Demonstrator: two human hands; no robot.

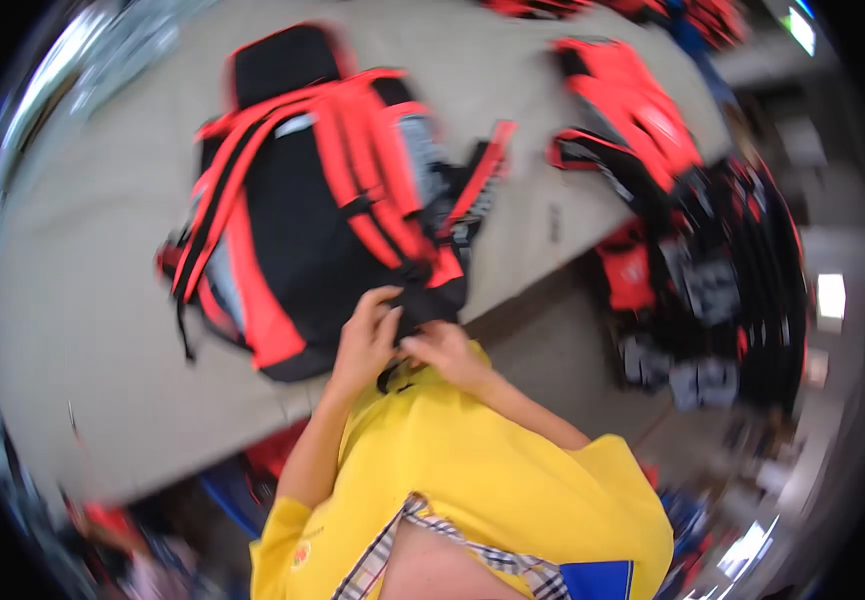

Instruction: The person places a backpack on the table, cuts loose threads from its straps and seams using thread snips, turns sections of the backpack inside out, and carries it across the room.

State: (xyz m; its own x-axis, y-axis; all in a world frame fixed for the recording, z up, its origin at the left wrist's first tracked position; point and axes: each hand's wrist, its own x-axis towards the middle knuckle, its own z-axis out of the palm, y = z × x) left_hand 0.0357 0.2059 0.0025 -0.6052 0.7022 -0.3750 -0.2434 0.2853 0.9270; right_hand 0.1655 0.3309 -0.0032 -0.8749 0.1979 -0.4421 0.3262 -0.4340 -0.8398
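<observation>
A black and coral-red backpack (pixel 302 220) lies on the pale table, its shoulder straps facing up and its black top flap pointing away from me. My left hand (pixel 370 335) is at the backpack's near right corner, fingers closed around black material there. Beside it, my right hand (pixel 442 350) is also closed at the same corner, on a black strap or fabric edge. The hands nearly touch each other. Motion blur and the fingers hide the exact piece between them.
Another coral-red and black bag (pixel 632 110) lies at the right end of the pale table (pixel 82 330). Beyond the table's right edge is a stack of black, grey and red bags (pixel 732 290). More red items (pixel 552 8) are at the far edge.
</observation>
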